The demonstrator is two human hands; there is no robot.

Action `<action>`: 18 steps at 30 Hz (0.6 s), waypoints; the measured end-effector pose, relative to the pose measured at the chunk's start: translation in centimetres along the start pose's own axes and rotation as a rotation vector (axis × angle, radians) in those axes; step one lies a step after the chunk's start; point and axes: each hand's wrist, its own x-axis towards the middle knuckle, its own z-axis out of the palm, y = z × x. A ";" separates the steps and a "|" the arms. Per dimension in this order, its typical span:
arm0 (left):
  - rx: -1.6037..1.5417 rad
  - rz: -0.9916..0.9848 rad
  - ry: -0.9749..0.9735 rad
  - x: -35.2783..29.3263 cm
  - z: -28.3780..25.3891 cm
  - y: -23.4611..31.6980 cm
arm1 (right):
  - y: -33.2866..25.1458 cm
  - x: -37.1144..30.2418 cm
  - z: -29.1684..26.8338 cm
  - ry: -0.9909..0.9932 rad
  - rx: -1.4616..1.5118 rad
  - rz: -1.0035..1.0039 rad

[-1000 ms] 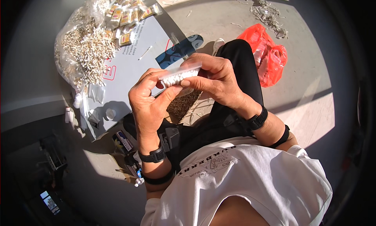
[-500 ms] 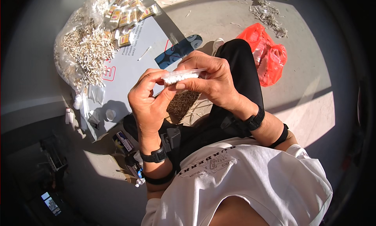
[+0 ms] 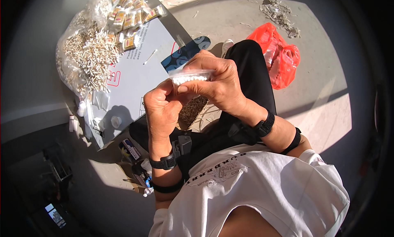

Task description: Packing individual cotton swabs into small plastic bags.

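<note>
A small clear plastic bag of cotton swabs (image 3: 192,78) is held up in front of me, the white swab tips bunched along its upper edge. My right hand (image 3: 221,84) grips it from the right, thumb on the near side and fingers behind. At the bag's left end, my left hand (image 3: 159,107) is closed, thumb and curled index finger pinching the plastic. The bag's lower part is hidden by my fingers. Below my hands, a container of thin brown sticks (image 3: 192,112) shows in part between my legs.
On the grey board (image 3: 143,79) at left lie a large clear bag of loose swabs (image 3: 88,52), several filled swab packs (image 3: 129,19), one single swab (image 3: 150,57) and a round white lid (image 3: 116,121). A red plastic bag (image 3: 283,62) sits on the floor at right, with scraps (image 3: 279,15) beyond.
My left hand has shifted slightly right and curled tighter at the bag's left end. The bag has tipped a little, showing more swab tips. My right hand keeps its grip.
</note>
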 end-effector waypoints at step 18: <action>-0.302 0.242 0.162 0.0 0.4 -2.7 | -0.5 0.5 0.5 -0.043 -0.036 -0.144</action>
